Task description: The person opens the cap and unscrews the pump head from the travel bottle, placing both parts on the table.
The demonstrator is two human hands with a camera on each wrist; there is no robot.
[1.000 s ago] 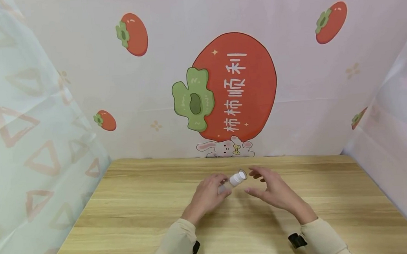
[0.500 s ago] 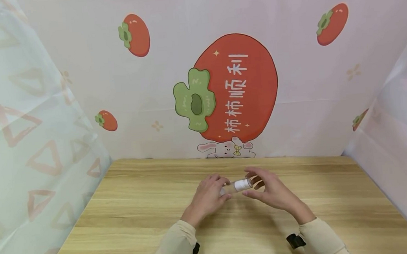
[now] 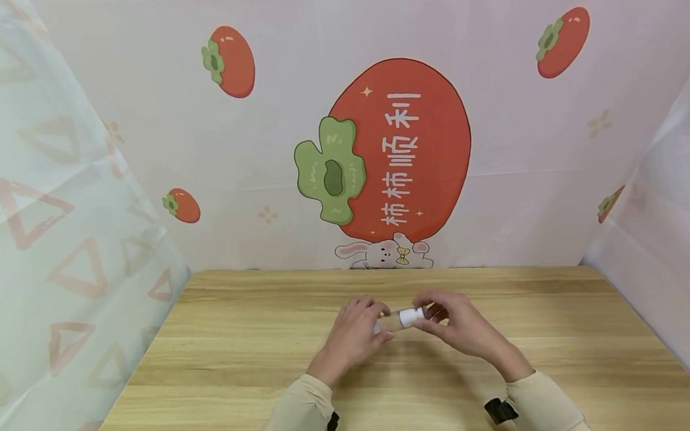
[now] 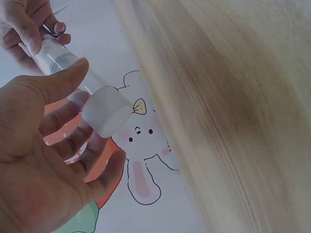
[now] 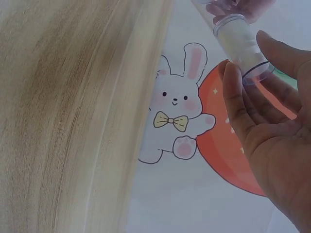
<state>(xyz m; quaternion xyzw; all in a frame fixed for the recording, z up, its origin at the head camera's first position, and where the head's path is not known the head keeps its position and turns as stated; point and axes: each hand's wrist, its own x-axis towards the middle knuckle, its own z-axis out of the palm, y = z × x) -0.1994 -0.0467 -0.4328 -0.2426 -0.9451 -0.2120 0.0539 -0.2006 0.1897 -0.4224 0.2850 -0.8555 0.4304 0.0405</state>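
Note:
A small bottle [image 3: 411, 317] is held tilted nearly sideways above the wooden table, between both hands. It has a clear body, a white collar under a clear cap, and a whitish base that shows in the left wrist view. My left hand [image 3: 353, 332] grips the body near the base, the thumb lying across it. At the capped end, my right hand [image 3: 463, 324] pinches the clear cap [image 5: 257, 74] between thumb and fingers. Part of the body is hidden behind the left fingers in the head view.
The wooden table [image 3: 223, 357] runs back to a white cloth backdrop [image 3: 268, 147] printed with red persimmons and a rabbit. Cloth side walls [image 3: 37, 277] stand at left and right. A black strap [image 3: 501, 410] sits on the right wrist.
The bottle has swung from pointing up and right to lying almost level, its cap toward the right hand. The right fingers have closed in from beside the cap onto it.

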